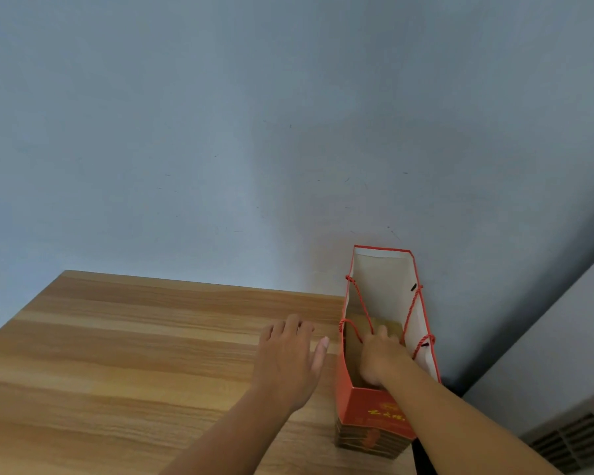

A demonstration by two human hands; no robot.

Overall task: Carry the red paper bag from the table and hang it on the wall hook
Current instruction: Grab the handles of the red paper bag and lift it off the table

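Note:
The red paper bag (367, 411) stands upright at the right edge of the wooden table (124, 354), its mouth open and its white inside showing. Red rope handles (359, 303) droop into the opening. My right hand (379, 359) is over the bag's mouth, fingers closed around the rope handles. My left hand (290, 358) hovers over the table just left of the bag, palm down with fingers spread, holding nothing. No wall hook is in view.
A plain pale blue-grey wall (254, 132) fills the view behind the table. At the lower right stands a grey unit with a vent grille (573, 443), beside the table's right edge.

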